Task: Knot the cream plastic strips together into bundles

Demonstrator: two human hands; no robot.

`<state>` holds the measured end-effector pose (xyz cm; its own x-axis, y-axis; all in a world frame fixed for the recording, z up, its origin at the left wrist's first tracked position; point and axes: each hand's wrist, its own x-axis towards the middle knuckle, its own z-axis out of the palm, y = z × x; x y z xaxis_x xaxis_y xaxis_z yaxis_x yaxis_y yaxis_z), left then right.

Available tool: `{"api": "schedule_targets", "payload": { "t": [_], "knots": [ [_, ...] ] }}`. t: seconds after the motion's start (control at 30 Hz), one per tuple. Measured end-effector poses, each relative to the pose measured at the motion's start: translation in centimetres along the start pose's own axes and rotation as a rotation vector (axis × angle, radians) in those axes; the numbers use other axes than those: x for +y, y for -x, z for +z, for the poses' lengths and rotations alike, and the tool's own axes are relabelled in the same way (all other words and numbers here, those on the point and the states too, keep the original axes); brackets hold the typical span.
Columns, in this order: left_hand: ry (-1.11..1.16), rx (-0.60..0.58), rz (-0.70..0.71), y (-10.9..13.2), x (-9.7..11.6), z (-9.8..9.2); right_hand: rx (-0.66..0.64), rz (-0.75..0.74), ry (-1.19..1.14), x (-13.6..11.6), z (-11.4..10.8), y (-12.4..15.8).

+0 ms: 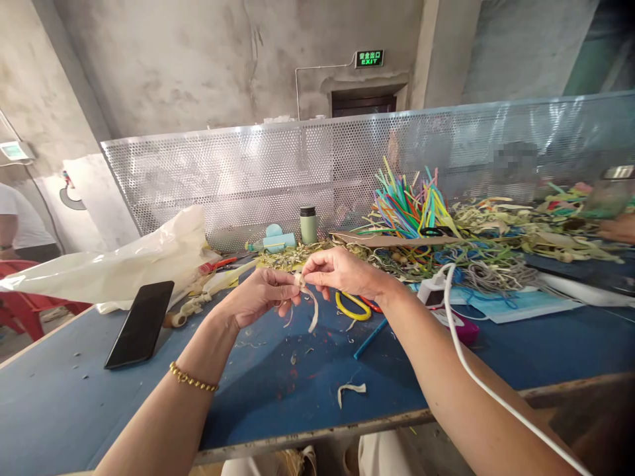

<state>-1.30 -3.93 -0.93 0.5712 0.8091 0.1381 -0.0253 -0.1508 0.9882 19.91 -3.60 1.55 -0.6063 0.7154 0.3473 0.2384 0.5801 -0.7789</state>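
Note:
My left hand (265,294) pinches a small pale piece (299,280) with a whitish strip (314,312) hanging from it. On the other side of that piece, my right hand (333,270) has its fingertips closed on it, close to the left fingertips. Both hands are above the blue table top. A yellow loop (353,316) and a blue stick (370,339) lie by my right forearm. Nearer the front edge is a loose whitish scrap (351,389).
A black phone (140,324) and plastic sheeting (149,258) are at left. Behind the hands stand a green bottle (308,225) and colourful sticks (409,205). A white cable (459,347) crosses my right forearm. A person's hand (618,229) shows at far right.

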Motion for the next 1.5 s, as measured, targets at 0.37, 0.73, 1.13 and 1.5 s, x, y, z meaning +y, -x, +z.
{"api": "schedule_targets", "payload": {
  "t": [0.37,0.73,1.13,1.5],
  "knots": [
    [0.012,0.010,-0.007,0.0,0.1,0.1,-0.012,-0.004,-0.054,-0.1,0.2,0.0],
    [-0.043,0.049,-0.025,0.1,0.3,0.4,0.043,0.029,-0.010,0.6,0.6,-0.2],
    [-0.088,0.125,0.001,-0.3,-0.2,0.5,0.046,0.024,0.039,0.3,0.6,-0.1],
    [0.055,0.011,-0.016,-0.1,0.1,1.0,0.140,-0.011,0.064,0.5,0.8,-0.5]
  ]
}}
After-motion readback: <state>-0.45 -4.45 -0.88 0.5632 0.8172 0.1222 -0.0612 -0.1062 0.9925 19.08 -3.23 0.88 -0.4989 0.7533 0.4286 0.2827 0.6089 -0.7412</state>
